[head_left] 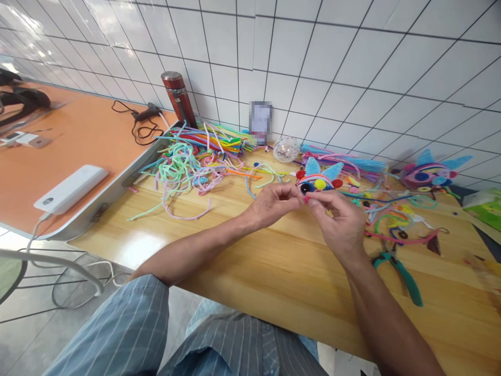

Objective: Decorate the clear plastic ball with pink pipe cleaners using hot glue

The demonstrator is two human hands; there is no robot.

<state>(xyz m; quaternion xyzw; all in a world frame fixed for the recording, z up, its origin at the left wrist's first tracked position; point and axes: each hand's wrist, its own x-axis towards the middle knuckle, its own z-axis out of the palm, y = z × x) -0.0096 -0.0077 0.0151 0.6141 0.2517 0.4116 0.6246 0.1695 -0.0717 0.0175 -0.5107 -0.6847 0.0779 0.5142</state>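
Observation:
Over the wooden table, my left hand and my right hand meet at the fingertips, both closed in a pinch. Between them shows a small pinkish-red piece, too small to make out its kind. Just behind my fingers stands a pipe-cleaner figure with blue pointed ears, red round pieces at its sides and a yellow nose; my hands partly cover its lower part. Green-handled pliers lie on the table to the right of my right wrist.
Heaped pipe cleaners lie at the back left, beside a brown thermos. A phone leans on the tiled wall near a clear ball. A second figure sits at right. A white power bank rests on the orange surface.

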